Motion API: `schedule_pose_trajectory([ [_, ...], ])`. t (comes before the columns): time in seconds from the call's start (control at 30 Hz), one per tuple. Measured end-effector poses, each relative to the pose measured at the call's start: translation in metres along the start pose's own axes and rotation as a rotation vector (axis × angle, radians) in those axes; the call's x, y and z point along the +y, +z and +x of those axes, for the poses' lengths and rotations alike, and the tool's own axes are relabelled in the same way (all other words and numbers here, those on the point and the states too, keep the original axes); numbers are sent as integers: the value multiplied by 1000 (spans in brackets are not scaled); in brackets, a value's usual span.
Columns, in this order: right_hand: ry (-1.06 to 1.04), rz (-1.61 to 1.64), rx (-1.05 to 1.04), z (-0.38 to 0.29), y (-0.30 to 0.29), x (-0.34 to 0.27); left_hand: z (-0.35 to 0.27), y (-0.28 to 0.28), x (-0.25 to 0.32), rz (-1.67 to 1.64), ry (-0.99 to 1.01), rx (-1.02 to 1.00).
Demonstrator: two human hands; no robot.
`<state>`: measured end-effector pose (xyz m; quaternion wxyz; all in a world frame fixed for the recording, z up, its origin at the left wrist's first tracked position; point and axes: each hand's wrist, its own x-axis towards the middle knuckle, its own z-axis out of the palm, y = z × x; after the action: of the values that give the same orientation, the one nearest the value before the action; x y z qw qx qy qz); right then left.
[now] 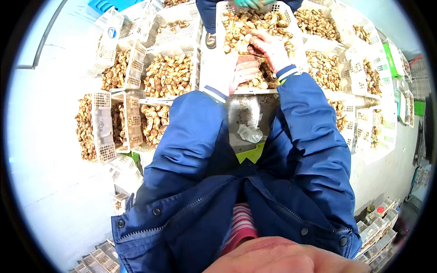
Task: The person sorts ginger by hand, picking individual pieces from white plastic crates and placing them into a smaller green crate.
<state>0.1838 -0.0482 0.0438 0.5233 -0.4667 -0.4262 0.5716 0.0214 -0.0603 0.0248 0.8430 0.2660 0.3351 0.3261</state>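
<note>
A white plastic crate (pixel 251 91) heaped with brown and cream mushrooms (pixel 254 20) stands before me. Over its near left part, my left hand (pixel 243 70) rests low on the mushrooms with its fingers bent; whether it holds one is unclear. To the right and a little farther in, my right hand (pixel 268 49) curls above the heap, thumb and fingers bent towards each other; anything between them cannot be made out. Glare washes out the backs of both hands. At the crate's far edge are the green-gloved hands (pixel 254 3) of another person.
Perforated crates of mushrooms (pixel 169 75) flank the middle crate on the left, and others (pixel 322 70) on the right. The other person's shoe (pixel 211 40) shows beside the crate. A crumpled clear plastic bag (pixel 251 132) lies below, between my knees. More crates (pixel 379 225) stand at the lower right.
</note>
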Motion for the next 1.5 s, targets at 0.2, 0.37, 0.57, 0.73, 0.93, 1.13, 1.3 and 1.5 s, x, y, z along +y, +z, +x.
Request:
schedule_pose_trajectory([
  [0.2, -34, 352, -185, -22, 8, 5, 8, -3, -8, -173, 27, -31],
  [0.37, 42, 625, -229, -17, 17, 5, 13, -10, -10, -89, 57, -46],
  [0.57, -101, 665, -121, 6, -5, 11, 9, -9, -2, -6, 72, -32],
  [0.73, -144, 594, -148, 2, 0, 4, 7, -8, -3, 73, 62, -19],
  [0.93, -225, 560, -98, -3, -12, -14, 6, -11, 4, 66, 87, 12],
  [1.13, -279, 257, 73, -13, -31, -30, 7, -29, 13, 52, 148, 26],
  [1.3, -109, -534, 485, -49, -148, -17, -2, -31, 20, 15, 177, 14],
  [1.5, 233, -992, 592, -90, -240, 19, 2, -20, 22, -35, 214, -39],
])
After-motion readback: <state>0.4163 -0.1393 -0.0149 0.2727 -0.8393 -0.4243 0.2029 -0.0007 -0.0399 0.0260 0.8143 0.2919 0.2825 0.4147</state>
